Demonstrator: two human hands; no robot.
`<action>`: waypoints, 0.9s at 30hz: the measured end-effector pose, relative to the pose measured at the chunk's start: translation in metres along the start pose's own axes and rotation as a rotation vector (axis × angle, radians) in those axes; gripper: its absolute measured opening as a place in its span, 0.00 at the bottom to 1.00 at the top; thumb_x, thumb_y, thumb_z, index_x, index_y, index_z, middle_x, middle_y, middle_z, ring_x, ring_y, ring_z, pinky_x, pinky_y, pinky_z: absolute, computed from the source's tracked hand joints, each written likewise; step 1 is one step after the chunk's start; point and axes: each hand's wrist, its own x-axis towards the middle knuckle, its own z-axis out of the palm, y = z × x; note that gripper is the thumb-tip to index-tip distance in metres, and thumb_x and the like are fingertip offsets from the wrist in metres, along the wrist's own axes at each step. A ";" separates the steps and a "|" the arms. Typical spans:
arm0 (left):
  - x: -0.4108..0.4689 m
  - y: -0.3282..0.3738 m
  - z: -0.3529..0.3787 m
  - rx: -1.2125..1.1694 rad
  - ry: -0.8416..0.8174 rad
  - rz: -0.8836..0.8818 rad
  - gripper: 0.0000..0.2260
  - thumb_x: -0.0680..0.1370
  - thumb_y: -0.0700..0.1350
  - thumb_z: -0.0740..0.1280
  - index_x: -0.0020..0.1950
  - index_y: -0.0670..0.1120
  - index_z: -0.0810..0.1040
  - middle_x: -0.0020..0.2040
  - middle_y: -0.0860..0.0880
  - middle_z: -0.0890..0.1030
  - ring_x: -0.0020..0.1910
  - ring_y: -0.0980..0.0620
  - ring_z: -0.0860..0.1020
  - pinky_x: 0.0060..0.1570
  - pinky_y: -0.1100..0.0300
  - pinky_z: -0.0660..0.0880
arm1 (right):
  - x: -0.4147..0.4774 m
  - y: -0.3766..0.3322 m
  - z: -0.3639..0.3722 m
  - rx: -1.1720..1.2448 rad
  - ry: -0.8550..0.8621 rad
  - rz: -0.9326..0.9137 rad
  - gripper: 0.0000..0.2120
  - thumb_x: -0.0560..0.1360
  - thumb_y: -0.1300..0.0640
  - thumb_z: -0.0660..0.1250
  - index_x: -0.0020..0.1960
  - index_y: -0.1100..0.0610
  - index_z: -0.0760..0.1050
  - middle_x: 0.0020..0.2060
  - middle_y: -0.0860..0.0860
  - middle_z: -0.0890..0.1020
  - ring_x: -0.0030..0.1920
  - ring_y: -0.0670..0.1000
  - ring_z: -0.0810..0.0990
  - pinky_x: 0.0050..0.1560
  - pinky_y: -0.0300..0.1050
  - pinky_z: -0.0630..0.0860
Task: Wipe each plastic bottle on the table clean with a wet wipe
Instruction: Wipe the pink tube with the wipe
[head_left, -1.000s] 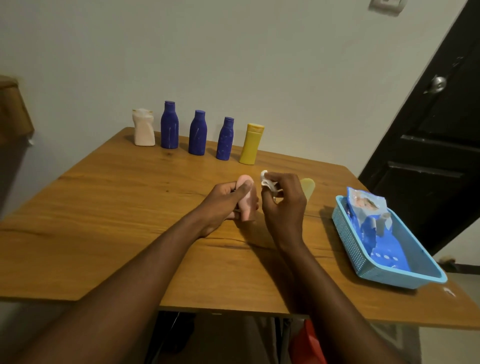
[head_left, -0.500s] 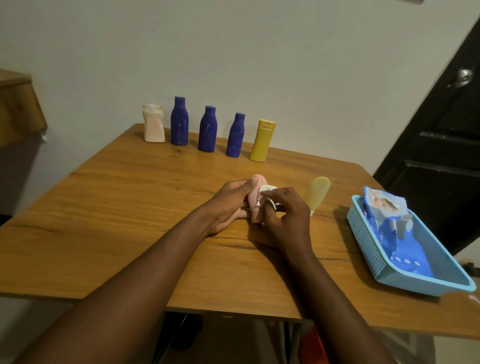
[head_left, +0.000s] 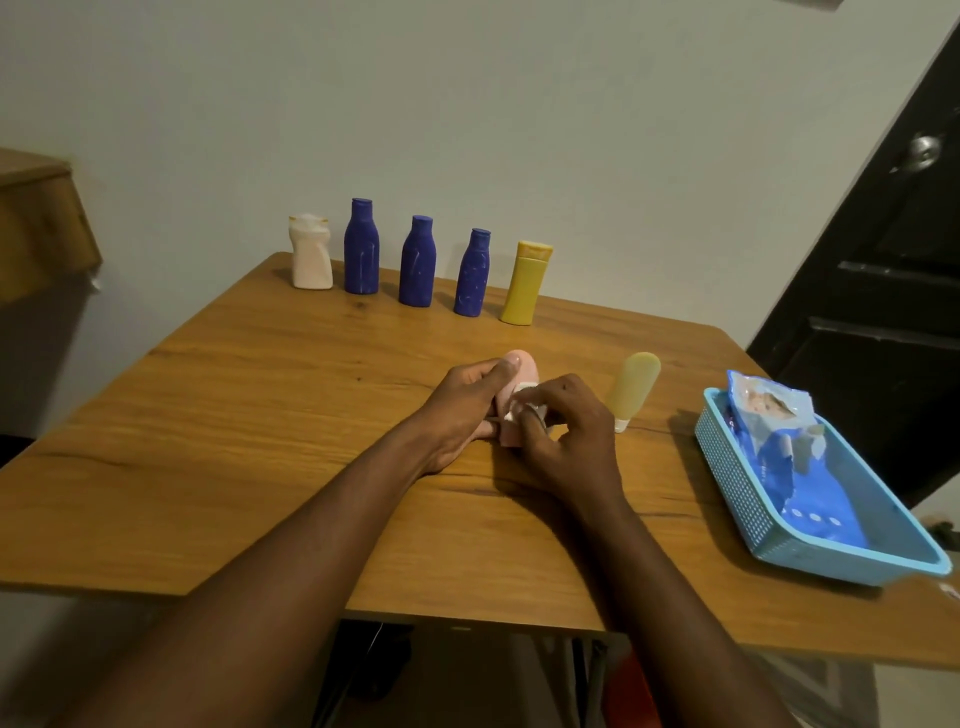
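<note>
Wooden table (head_left: 260, 426) fills the view. Left hand (head_left: 460, 410) grips a pink bottle (head_left: 522, 366); right hand (head_left: 563, 441) pinches a wet wipe (head_left: 519, 402) against it.

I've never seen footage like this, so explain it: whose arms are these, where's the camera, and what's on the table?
No machine here: a person wears a camera on the head, looking down at their own arms. The left hand grips a pink bottle while the right hand holds a white wet wipe against it. On the wooden table, a white bottle, three blue bottles and a yellow bottle stand by the wall, a pale yellow bottle nearer, and a blue basket holds a wipes pack.
</note>
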 end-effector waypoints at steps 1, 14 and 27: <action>0.000 0.000 0.000 0.009 -0.020 -0.007 0.12 0.85 0.53 0.64 0.59 0.47 0.83 0.53 0.44 0.87 0.55 0.45 0.85 0.56 0.45 0.83 | 0.002 0.002 0.001 -0.012 0.054 0.008 0.07 0.76 0.64 0.71 0.50 0.55 0.83 0.46 0.48 0.80 0.47 0.43 0.78 0.45 0.39 0.77; 0.000 -0.001 0.000 0.057 0.022 0.022 0.18 0.85 0.53 0.64 0.63 0.40 0.82 0.57 0.35 0.84 0.58 0.36 0.84 0.54 0.43 0.83 | -0.004 0.000 -0.001 0.069 -0.041 -0.010 0.08 0.75 0.64 0.72 0.51 0.56 0.85 0.46 0.50 0.81 0.47 0.47 0.79 0.44 0.43 0.78; -0.003 0.001 0.004 0.124 -0.095 -0.007 0.17 0.84 0.57 0.63 0.68 0.51 0.79 0.60 0.43 0.85 0.60 0.45 0.84 0.59 0.44 0.82 | 0.009 0.003 0.002 0.027 0.238 0.105 0.06 0.80 0.60 0.69 0.57 0.57 0.82 0.50 0.48 0.81 0.50 0.43 0.79 0.48 0.33 0.75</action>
